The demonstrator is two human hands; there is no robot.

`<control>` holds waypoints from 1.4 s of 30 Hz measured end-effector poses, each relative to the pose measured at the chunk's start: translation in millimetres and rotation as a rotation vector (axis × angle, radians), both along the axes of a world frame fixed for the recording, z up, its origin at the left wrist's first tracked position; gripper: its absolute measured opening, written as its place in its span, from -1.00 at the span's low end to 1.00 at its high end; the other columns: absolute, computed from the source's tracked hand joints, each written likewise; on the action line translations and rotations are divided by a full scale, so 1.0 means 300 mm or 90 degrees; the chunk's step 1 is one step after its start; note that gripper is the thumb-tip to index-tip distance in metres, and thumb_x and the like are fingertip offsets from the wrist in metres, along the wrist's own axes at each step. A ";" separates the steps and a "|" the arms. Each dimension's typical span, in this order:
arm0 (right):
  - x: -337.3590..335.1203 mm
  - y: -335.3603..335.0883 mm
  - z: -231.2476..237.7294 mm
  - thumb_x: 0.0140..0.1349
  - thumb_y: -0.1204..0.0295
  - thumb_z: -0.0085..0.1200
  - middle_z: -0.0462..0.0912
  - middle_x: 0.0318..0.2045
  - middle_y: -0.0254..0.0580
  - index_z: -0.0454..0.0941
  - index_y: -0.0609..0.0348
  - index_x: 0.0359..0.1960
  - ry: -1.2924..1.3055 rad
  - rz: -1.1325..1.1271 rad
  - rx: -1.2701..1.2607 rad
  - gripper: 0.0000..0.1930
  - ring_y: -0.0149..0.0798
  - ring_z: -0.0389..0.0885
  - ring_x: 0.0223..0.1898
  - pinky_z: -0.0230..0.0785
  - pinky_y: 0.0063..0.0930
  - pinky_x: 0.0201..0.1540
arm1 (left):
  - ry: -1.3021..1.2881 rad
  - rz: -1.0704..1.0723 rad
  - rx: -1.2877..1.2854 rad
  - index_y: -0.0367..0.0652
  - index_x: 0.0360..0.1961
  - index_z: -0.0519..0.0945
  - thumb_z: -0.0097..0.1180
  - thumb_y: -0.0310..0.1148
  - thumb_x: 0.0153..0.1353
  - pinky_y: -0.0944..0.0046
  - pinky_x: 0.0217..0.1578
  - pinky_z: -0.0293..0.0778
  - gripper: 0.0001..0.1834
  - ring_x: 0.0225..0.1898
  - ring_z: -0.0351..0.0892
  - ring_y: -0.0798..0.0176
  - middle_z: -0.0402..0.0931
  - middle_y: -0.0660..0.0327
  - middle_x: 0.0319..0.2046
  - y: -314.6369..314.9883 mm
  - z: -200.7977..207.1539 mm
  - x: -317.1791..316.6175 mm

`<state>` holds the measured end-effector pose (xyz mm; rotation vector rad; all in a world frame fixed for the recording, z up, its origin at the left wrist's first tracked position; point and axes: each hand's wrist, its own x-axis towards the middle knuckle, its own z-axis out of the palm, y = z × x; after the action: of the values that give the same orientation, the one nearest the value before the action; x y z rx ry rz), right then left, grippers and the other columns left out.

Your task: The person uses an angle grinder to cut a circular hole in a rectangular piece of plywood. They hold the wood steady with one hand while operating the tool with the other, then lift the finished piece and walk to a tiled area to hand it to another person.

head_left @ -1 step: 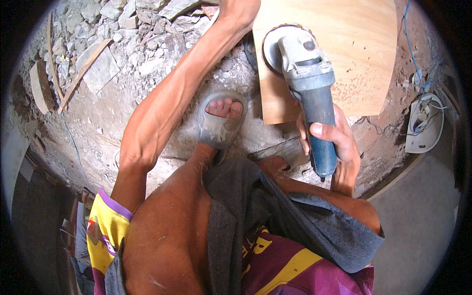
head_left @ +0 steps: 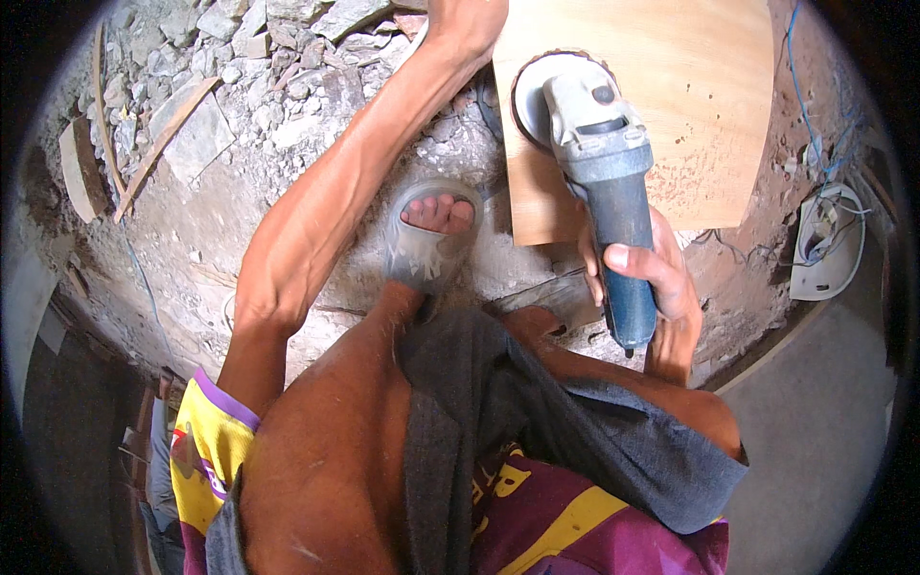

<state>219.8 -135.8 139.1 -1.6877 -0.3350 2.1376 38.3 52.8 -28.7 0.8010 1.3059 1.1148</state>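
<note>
Right hand (head_left: 644,278) wrapped fully around the blue body of an angle grinder (head_left: 602,182), thumb on top, fingers closed under the barrel. Grinder's grey head and round disc guard sit over the left edge of a wooden board (head_left: 671,105), near the board's upper-left corner, where a curved notch shows at the rim of the disc. Board lies flat on rough ground (head_left: 192,240), its lower-left corner just above the right hand. Left hand (head_left: 467,21) reaches far forward at the top edge of the view, beside the board's left edge; only the wrist and back of the hand show, so cannot tell how far it is open or whether it presses on the board. Foot in a grey sandal (head_left: 431,240) planted on the ground between the two arms, just left of the board's lower-left corner. Broken rubble (head_left: 249,57) piled at upper left. White fitting with loose wires (head_left: 826,240) at right, apart from the board.
</note>
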 end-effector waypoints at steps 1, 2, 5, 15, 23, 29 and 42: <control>0.002 -0.004 0.007 0.03 0.09 0.44 0.60 -0.46 -0.05 0.42 0.40 0.22 -0.006 0.001 -0.003 -0.18 -0.29 0.60 -0.60 0.52 -0.45 -0.54 | -0.007 -0.004 0.022 -0.55 0.27 0.57 0.11 -0.18 0.62 0.09 0.17 0.55 -0.46 0.11 0.67 0.09 0.70 -0.10 0.14 0.001 0.007 0.002; 0.005 -0.007 0.013 0.03 0.09 0.44 0.60 -0.46 -0.04 0.43 0.41 0.21 -0.011 0.001 -0.005 -0.19 -0.29 0.60 -0.60 0.51 -0.45 -0.54 | -0.015 -0.009 0.043 -0.55 0.29 0.56 0.11 -0.18 0.62 0.08 0.19 0.55 -0.45 0.13 0.67 0.07 0.70 -0.11 0.16 -0.003 0.014 0.002; 0.015 -0.018 0.025 0.01 0.09 0.45 0.59 -0.46 -0.05 0.43 0.41 0.20 -0.011 0.007 -0.008 -0.18 -0.29 0.59 -0.60 0.49 -0.43 -0.54 | -0.079 -0.005 0.027 -0.57 0.31 0.54 0.11 -0.17 0.62 0.08 0.23 0.54 -0.43 0.16 0.66 0.04 0.68 -0.12 0.18 0.002 -0.015 0.010; 0.043 -0.098 0.150 -0.09 0.12 0.46 0.59 -0.46 -0.03 0.41 0.46 0.20 -0.021 -0.082 0.010 -0.13 -0.24 0.60 -0.56 0.48 -0.42 -0.50 | -0.233 -0.045 -0.108 -0.57 0.20 0.61 0.19 -0.17 0.60 0.23 -0.20 0.72 -0.47 -0.10 0.76 0.22 0.74 -0.01 0.01 0.094 -0.046 -0.001; 0.118 -0.163 0.238 0.00 0.11 0.45 0.54 -0.46 -0.01 0.27 0.56 0.29 -0.137 -0.317 0.151 -0.04 -0.23 0.56 -0.64 0.48 -0.46 -0.58 | -0.312 0.155 -0.094 -0.43 0.09 0.66 0.16 -0.16 0.63 0.21 -0.12 0.73 -0.57 -0.05 0.75 0.23 0.74 0.06 -0.08 -0.036 -0.010 -0.014; 0.151 -0.218 0.276 -0.05 0.13 0.46 0.53 -0.49 0.01 0.29 0.58 0.26 -0.142 -0.394 0.179 -0.05 -0.21 0.56 -0.67 0.51 -0.41 -0.61 | -0.214 0.122 -0.061 -0.43 0.31 0.53 -0.02 -0.05 0.69 0.16 0.13 0.68 -0.43 0.07 0.77 0.15 0.71 0.06 0.15 -0.155 0.016 -0.048; 0.144 -0.239 0.256 0.01 0.19 0.51 0.55 -0.45 0.05 0.21 0.54 0.33 -0.020 -0.376 0.130 -0.02 -0.17 0.58 -0.64 0.52 -0.41 -0.59 | 0.337 -0.732 -0.089 -0.37 0.35 0.62 0.08 0.12 0.61 0.15 0.29 0.53 -0.30 0.23 0.64 0.12 0.65 -0.01 0.30 0.385 0.133 -0.129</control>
<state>263.1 -207.6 215.8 -1.4715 -0.0456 1.5891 -0.4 168.3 11.3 1.5150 1.0191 -0.1174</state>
